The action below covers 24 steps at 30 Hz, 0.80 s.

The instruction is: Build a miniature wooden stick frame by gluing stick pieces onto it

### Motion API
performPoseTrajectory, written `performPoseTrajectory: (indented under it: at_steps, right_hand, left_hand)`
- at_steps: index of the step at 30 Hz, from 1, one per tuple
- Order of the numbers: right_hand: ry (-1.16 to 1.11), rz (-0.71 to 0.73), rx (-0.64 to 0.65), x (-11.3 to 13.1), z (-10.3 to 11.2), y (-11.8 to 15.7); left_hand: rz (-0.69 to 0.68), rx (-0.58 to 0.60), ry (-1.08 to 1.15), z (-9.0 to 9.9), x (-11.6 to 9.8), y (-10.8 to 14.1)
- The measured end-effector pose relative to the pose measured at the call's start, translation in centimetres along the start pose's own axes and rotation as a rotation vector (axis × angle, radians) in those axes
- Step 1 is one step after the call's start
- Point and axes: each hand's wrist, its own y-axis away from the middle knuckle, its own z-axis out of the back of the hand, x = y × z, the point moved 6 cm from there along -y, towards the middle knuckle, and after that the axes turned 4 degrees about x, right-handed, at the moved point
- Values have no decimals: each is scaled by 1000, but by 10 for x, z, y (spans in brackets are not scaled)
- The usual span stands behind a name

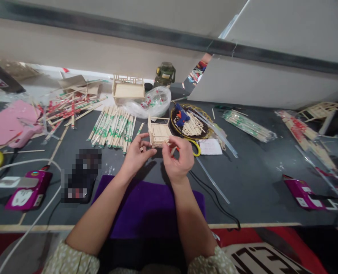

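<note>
A small wooden stick model [160, 131] with a slatted floor and low rails stands between my hands, above the front part of the grey table. My left hand [138, 154] is at its left front corner, thumb and fingers apart, with nothing seen between them. My right hand [178, 158] is at the right front corner, its fingers curled in a pinch against the model's edge; what lies between the fingertips is too small to make out. Behind it to the right, a round basket [207, 133] holds many short sticks and a blue item.
Wrapped chopsticks [113, 127] lie at left centre. Farther back are a larger wooden model [129, 91], a plastic bag [160, 101] and a green bottle [165, 74]. A purple cloth [146, 209] lies under my forearms; a phone [81, 177] is left, a black cable [214, 198] right.
</note>
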Motion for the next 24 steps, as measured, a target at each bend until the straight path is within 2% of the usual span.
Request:
performPoseTrajectory:
  at_steps: [4, 7, 11, 15, 18, 24]
  right_hand:
    - [-114, -184, -120, -3, 25, -11]
    - [-186, -257, -104, -2, 38, -31]
    - [-152, -84, 100, 11, 34, -49]
    - [-90, 69, 228, 16, 15, -40]
    - [-27, 140, 264, 12, 3, -30]
    - [29, 134, 260, 2, -4, -27]
  left_hand:
    - [11, -11, -9, 0, -2, 0]
    - [18, -14, 2, 0, -1, -1]
    - [9, -7, 7, 0, 0, -2]
    - [9, -1, 13, 0, 0, -1]
    - [4, -1, -5, -1, -3, 1]
    - [29, -9, -26, -2, -4, 4]
